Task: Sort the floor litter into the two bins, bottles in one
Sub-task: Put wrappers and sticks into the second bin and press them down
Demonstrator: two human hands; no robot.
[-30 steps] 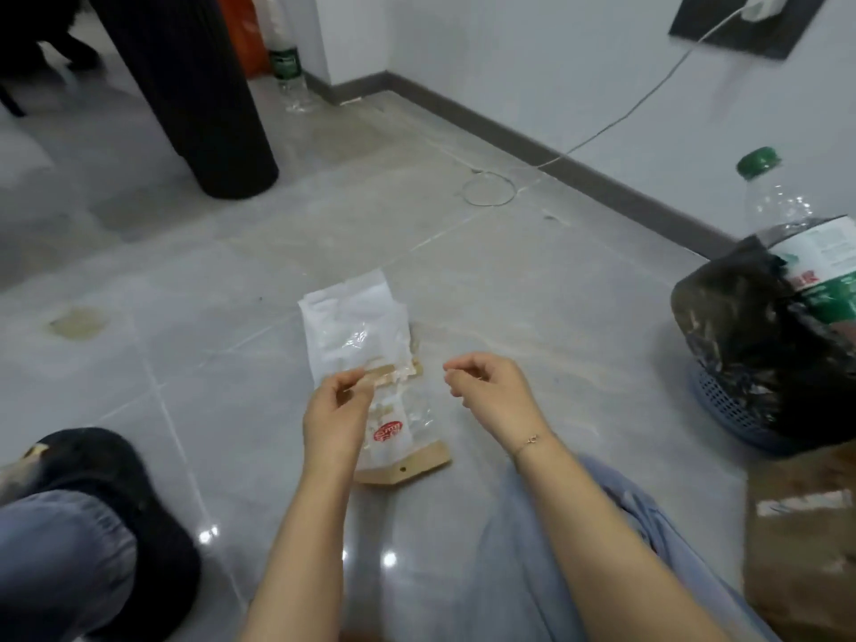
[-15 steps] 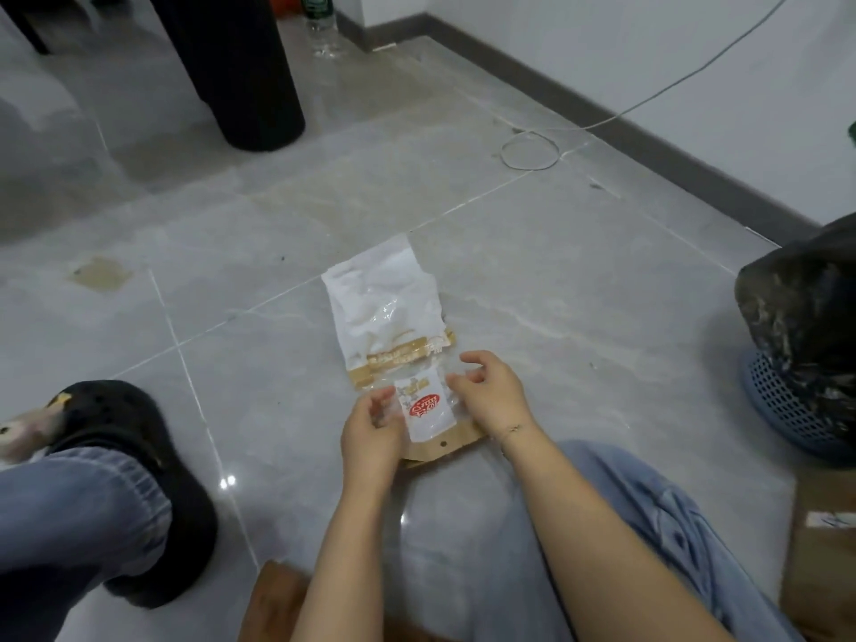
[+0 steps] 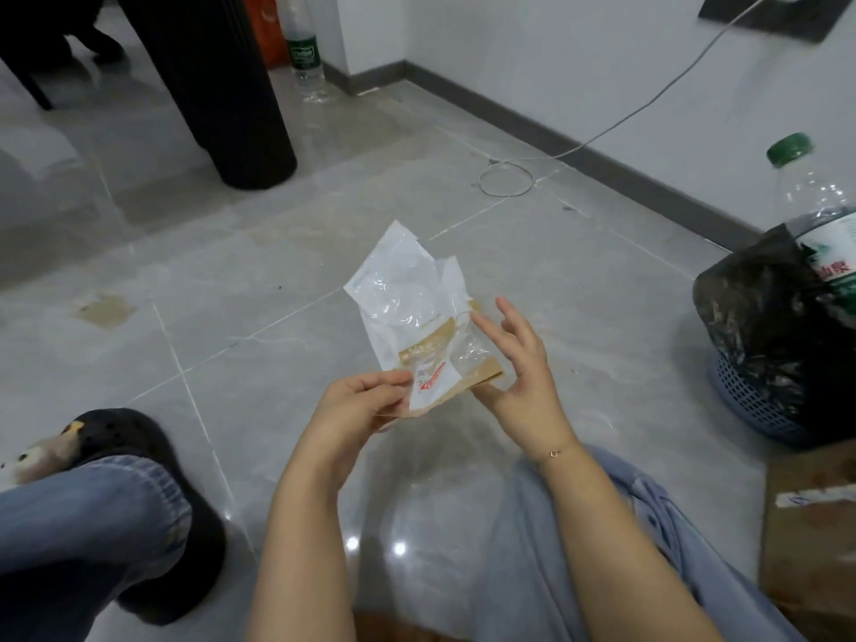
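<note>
Holding the wrapper [image 3: 419, 317] clear of the floor, my left hand [image 3: 359, 400] pinches its lower edge; my right hand [image 3: 519, 363] steadies it, fingers spread. One bottle [image 3: 822, 224] sits in the bin [image 3: 764, 345]. Another bottle [image 3: 303, 53] remains near the far wall.

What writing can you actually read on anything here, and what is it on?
"山泉": red characters on the label of the big bottle in the bin.
Red logo on the wrapper: too blurred to read.
Green label on the far bottle: white text, too small to read.
</note>
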